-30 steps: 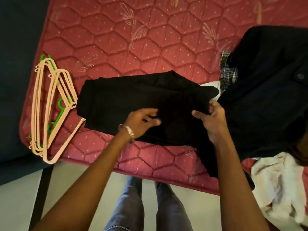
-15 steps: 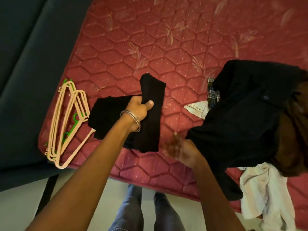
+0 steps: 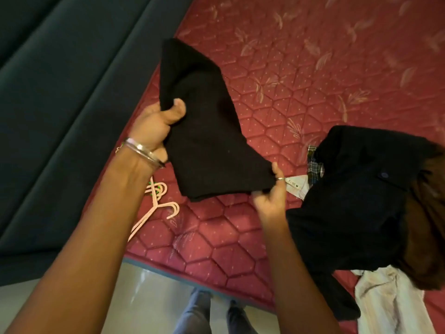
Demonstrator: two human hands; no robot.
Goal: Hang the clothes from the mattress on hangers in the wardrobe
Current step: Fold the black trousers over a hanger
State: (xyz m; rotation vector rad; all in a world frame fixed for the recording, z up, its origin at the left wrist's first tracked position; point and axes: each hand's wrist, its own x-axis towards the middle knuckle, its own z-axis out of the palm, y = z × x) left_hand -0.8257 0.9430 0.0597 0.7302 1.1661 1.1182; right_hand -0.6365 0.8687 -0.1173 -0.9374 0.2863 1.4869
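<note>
A folded black garment (image 3: 207, 131) is lifted above the red quilted mattress (image 3: 301, 68). My left hand (image 3: 154, 126) grips its left edge, thumb on top. My right hand (image 3: 272, 196) pinches its lower right corner. Pink hangers (image 3: 159, 201), with a bit of green among them, lie on the mattress under my left forearm, partly hidden. A pile of clothes lies at the right: a large dark shirt (image 3: 356, 201), a plaid piece (image 3: 315, 167), a brown garment (image 3: 428, 225) and a white garment (image 3: 390, 302).
A dark blue upholstered panel (image 3: 60, 104) runs along the mattress's left side. Pale floor (image 3: 149, 297) shows below the mattress edge, with my legs in grey jeans (image 3: 192, 317) standing there.
My left hand has raised the black garment off the mattress and up to the left. My right hand, free half a second ago, now pinches its lower corner. The view has tilted.
</note>
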